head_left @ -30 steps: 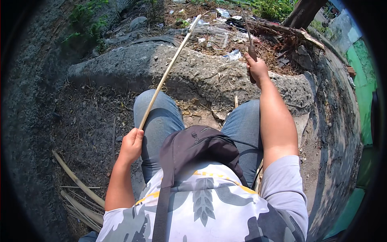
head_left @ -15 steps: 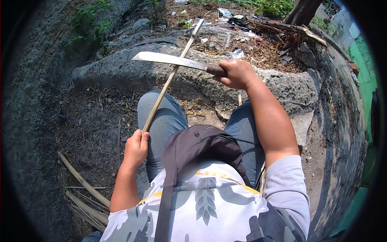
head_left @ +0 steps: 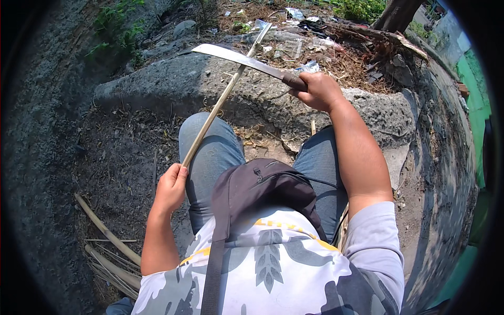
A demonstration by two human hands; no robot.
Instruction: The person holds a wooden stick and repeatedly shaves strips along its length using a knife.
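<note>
My left hand [head_left: 171, 185] is closed round the near end of a pale, split wooden strip [head_left: 219, 102], possibly bamboo. The strip slants away over my left knee, its far end above the rough stone ledge. My right hand [head_left: 319, 91] grips the dark handle of a machete [head_left: 237, 57]. Its long, slightly curved blade points left and lies across the strip's upper part. A thin shaving curls from the strip just below the blade.
A long, rough stone ledge [head_left: 278, 100] runs in front of my knees. Behind it lie litter, dry twigs and a tree trunk [head_left: 397, 16]. Several pale poles and thin strips [head_left: 113, 233] lie on the ground at my left. A dark bag [head_left: 265, 189] rests on my lap.
The machete has moved right and a little farther along the strip, with its handle tilted lower. My left hand has shifted slightly left and back with the strip. A shaving now shows below the blade.
</note>
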